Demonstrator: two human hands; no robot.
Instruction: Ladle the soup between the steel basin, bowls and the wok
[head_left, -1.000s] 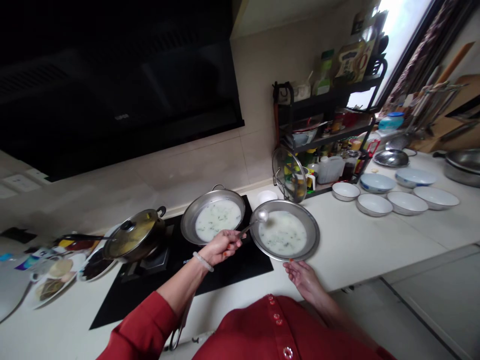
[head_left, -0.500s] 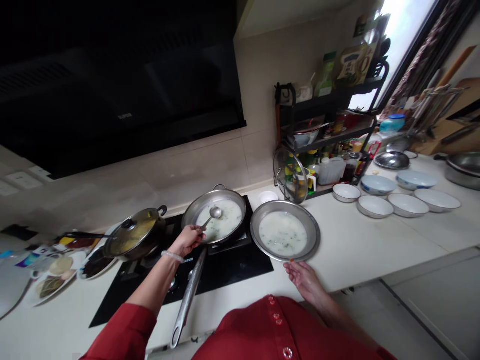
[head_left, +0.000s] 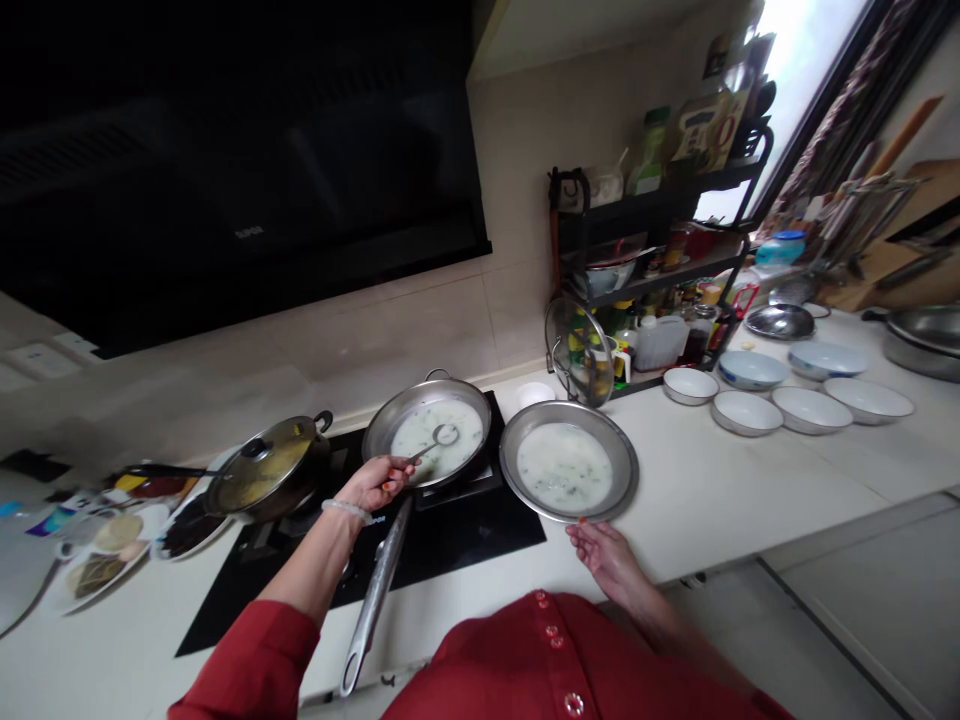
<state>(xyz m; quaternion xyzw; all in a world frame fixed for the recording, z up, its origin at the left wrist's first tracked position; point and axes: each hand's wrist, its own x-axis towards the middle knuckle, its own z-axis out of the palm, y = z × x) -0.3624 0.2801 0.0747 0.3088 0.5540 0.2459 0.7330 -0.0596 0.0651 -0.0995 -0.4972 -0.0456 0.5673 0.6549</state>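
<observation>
My left hand [head_left: 375, 483] is closed around the handle of a metal spoon [head_left: 427, 447]. The spoon's round head dips into white soup with green bits [head_left: 457, 425] in a steel wok [head_left: 379, 425] on the stove. From the wok a long metal handle [head_left: 373, 600] points toward me. Beside the stove, a wide steel basin [head_left: 628, 470] on the counter contains similar white soup [head_left: 564, 465]. My right hand [head_left: 606, 558] pinches the basin's near rim with its fingertips; its underside is hidden.
A glass-lidded pan [head_left: 266, 475] and plates of food [head_left: 105, 560] lie to the left. Several bowls [head_left: 746, 412] stand on the right counter [head_left: 750, 490]. Behind the basin are a propped glass lid [head_left: 581, 355] and a black rack [head_left: 660, 280]. A range hood [head_left: 247, 180] hangs above.
The spoon's head has gone from above the soup down into it, moving slightly right. My right hand stays at the basin's rim.
</observation>
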